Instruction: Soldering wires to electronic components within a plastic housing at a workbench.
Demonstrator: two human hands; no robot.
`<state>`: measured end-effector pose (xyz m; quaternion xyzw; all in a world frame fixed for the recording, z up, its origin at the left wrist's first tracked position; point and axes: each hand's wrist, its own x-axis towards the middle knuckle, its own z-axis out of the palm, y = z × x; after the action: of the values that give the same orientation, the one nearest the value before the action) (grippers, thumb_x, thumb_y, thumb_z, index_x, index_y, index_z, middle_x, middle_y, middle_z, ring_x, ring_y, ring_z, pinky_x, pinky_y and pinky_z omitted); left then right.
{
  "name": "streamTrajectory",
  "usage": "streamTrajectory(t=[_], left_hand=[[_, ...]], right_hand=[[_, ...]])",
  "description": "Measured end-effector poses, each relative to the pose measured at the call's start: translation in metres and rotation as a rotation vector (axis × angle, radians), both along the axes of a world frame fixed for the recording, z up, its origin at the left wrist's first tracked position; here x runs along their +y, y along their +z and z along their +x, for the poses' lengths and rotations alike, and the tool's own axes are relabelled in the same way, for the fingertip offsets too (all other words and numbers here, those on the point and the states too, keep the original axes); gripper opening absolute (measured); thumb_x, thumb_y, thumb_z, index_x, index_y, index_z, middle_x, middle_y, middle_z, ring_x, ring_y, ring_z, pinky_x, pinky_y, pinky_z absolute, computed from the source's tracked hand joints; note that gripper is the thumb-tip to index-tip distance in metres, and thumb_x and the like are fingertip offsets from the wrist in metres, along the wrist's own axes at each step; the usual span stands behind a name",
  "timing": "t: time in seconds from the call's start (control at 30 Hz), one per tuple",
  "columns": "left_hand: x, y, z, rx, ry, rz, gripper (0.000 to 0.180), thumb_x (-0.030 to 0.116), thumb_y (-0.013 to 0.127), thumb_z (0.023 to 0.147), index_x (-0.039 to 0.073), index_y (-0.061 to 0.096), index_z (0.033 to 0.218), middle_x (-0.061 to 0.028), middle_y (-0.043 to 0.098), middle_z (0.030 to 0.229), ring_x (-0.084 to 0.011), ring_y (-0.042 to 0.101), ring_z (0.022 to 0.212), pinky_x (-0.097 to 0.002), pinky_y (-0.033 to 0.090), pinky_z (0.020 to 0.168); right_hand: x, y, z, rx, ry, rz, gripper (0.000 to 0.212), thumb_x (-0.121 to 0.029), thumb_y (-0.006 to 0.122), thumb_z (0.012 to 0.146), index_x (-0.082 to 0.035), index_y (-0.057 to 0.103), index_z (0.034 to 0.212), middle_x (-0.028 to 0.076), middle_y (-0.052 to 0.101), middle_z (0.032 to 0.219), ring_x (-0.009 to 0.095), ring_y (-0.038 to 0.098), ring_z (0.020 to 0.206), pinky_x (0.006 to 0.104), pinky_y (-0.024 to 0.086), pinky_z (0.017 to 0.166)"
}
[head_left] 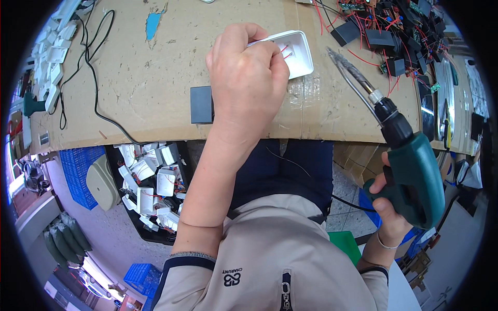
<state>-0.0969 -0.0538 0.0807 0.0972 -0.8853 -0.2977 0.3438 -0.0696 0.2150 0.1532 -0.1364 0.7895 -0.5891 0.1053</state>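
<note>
My left hand [248,70] is closed on a small white plastic housing [301,54] at the middle of the table, covering its left part. Thin red wires show inside the housing, by my fingertips. In my right hand [390,207] is a green soldering gun [420,179], gripped by its handle. Its dark metal tip points up and left, to the right of the housing and apart from it. A dark grey box [201,105] lies on the table just left of my left wrist.
Cardboard covers the table [155,88]. Black boxes with red wires and circuit boards [384,39] pile up at the far right. White housings [54,54] line the left edge, near a black cable [95,67]. Below the front edge stands a black crate [142,228] of white housings.
</note>
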Motion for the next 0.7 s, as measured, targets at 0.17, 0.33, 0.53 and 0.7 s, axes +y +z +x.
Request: streamTrajectory(t=[0.17, 0.33, 0.53, 0.7], left_hand=[[-0.004, 0.001, 0.006, 0.052, -0.069, -0.035, 0.017, 0.006, 0.069, 0.068, 0.001, 0.066, 0.084, -0.0158, 0.057, 0.1, -0.0272, 0.059, 0.087, -0.0349, 0.049, 0.072], [-0.007, 0.012, 0.024, -0.039, -0.01, -0.249, 0.073, 0.02, 0.079, 0.062, 0.008, 0.047, 0.126, -0.0214, 0.044, 0.124, -0.0357, 0.055, 0.101, -0.041, 0.049, 0.079], [-0.001, 0.004, 0.029, -0.241, -0.108, -0.008, 0.065, 0.016, 0.073, 0.067, 0.007, 0.045, 0.125, -0.0214, 0.044, 0.119, -0.0376, 0.056, 0.097, -0.0417, 0.05, 0.078], [-0.013, 0.018, 0.048, 0.002, -0.087, 0.208, 0.055, 0.01, 0.068, 0.07, 0.004, 0.048, 0.121, -0.0198, 0.045, 0.105, -0.0366, 0.057, 0.086, -0.0401, 0.05, 0.075]], right_hand=[[0.007, -0.001, -0.001, -0.007, -0.046, -0.021, 0.078, -0.023, 0.082, 0.069, 0.005, 0.042, 0.13, 0.022, 0.059, 0.114, 0.014, 0.062, 0.072, 0.0234, 0.051, 0.062], [0.012, -0.009, -0.005, 0.054, -0.025, -0.027, 0.079, -0.023, 0.081, 0.069, 0.005, 0.041, 0.13, 0.022, 0.059, 0.115, 0.014, 0.061, 0.071, 0.0237, 0.05, 0.062], [0.02, -0.012, 0.0, 0.151, -0.007, -0.067, 0.073, -0.021, 0.074, 0.074, 0.007, 0.038, 0.131, 0.022, 0.055, 0.118, 0.014, 0.057, 0.071, 0.0243, 0.047, 0.063], [0.023, -0.011, -0.007, 0.236, 0.153, -0.073, 0.066, -0.017, 0.069, 0.078, 0.008, 0.037, 0.131, 0.023, 0.055, 0.118, 0.014, 0.056, 0.072, 0.0242, 0.046, 0.065]])
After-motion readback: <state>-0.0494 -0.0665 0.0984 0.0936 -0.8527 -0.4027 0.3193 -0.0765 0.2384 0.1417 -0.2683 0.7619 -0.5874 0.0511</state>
